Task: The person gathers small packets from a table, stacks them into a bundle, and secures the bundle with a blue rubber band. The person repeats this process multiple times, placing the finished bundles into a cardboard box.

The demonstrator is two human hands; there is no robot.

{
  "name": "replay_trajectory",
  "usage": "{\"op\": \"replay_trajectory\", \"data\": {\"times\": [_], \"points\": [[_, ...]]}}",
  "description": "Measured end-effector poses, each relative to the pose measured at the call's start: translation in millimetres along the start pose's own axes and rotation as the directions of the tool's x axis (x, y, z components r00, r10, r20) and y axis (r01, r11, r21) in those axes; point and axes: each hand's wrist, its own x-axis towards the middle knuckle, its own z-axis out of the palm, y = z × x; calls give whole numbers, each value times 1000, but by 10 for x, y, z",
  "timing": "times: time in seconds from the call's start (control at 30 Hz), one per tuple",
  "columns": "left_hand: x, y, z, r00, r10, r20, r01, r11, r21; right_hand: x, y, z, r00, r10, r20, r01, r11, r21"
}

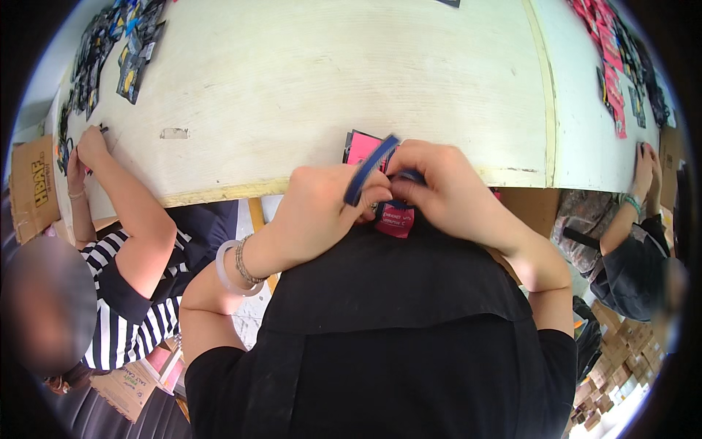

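Close to my body, at the table's near edge, both hands work together on a blue woven strap (371,171). My left hand (329,200) pinches the strap, one length of which sticks up past the fingers. Against it, my right hand (444,178) grips a curled part of the same strap between thumb and fingers. Pink and black packets (363,148) show behind the hands, and a pink printed end (395,222) hangs below them. How the strap joins the packets is hidden by my fingers.
The pale table (329,82) stretches ahead, with a seam strip (540,82) at right. Black packets (131,74) lie at far left, pink and black ones (613,93) at far right. A co-worker in stripes (131,307) sits left, another person (620,263) right. Cardboard boxes (34,189) stand around.
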Motion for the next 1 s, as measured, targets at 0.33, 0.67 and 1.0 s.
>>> {"op": "replay_trajectory", "data": {"times": [0.33, 0.67, 1.0], "points": [[54, -119, -36, 984, -155, -86, 132, 964, -232, 113, -38, -74, 994, -90, 65, 87, 995, 45], [17, -182, -63, 962, -258, -93, 189, 869, -458, 121, 107, 57, 965, 253, 74, -258, 846, 467], [41, -145, -54, 979, 120, -163, -105, 990, 96, 156, -21, 6, 984, 141, 107, -162, 959, 234]]}}
